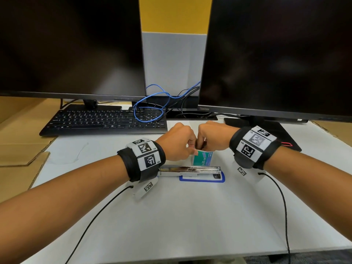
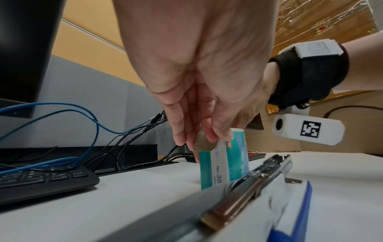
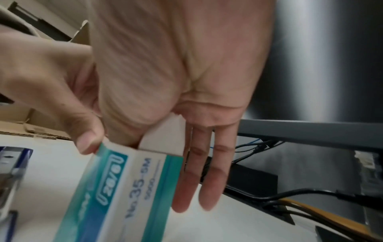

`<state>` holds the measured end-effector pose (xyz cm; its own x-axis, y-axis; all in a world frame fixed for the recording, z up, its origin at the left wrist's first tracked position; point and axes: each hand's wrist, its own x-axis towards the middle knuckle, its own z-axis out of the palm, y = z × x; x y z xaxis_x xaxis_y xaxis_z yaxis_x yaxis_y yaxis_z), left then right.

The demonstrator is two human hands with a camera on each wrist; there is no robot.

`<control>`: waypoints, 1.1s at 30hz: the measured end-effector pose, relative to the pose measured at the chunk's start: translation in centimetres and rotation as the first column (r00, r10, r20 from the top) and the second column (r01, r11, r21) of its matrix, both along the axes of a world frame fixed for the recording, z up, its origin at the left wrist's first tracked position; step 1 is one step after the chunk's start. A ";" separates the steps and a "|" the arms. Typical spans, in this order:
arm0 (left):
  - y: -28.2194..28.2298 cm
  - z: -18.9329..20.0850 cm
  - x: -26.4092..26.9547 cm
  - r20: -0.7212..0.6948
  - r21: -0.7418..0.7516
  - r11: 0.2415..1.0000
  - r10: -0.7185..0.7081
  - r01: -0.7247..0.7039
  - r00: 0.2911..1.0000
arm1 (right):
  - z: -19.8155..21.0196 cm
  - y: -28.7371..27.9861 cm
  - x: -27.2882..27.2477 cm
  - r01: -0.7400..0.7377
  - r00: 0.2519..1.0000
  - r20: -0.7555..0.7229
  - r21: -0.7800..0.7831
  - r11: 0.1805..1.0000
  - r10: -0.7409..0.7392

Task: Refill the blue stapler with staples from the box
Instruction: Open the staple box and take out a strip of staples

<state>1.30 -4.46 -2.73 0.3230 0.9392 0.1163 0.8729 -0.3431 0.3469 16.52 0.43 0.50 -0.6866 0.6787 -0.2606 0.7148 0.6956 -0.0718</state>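
The teal and white staple box [image 1: 202,159] stands upright on the white desk just behind the blue stapler [image 1: 202,178], which lies opened out with its metal magazine [image 1: 190,169] facing up. My left hand [image 1: 192,149] pinches a flap at the box's top [image 2: 203,142] between thumb and fingers. My right hand [image 1: 201,144] holds the box top from the other side. Its fingers [image 3: 207,172] hang straight down behind the box [image 3: 128,188] and the thumb reaches into the opening beside the raised flap [image 3: 165,139]. No staples are in sight.
A black keyboard [image 1: 102,121] lies at the back left under a dark monitor [image 1: 70,44]. A second monitor [image 1: 276,54] stands at the back right. Blue and black cables [image 1: 152,103] tangle between them. Cardboard [image 1: 22,149] borders the desk on the left.
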 end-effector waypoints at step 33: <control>0.2 0.7 0.3 0.263 0.079 0.982 0.144 -0.170 0.954 | -0.9 0.8 3.9 0.133 0.790 -0.589 -0.108 0.985 -0.171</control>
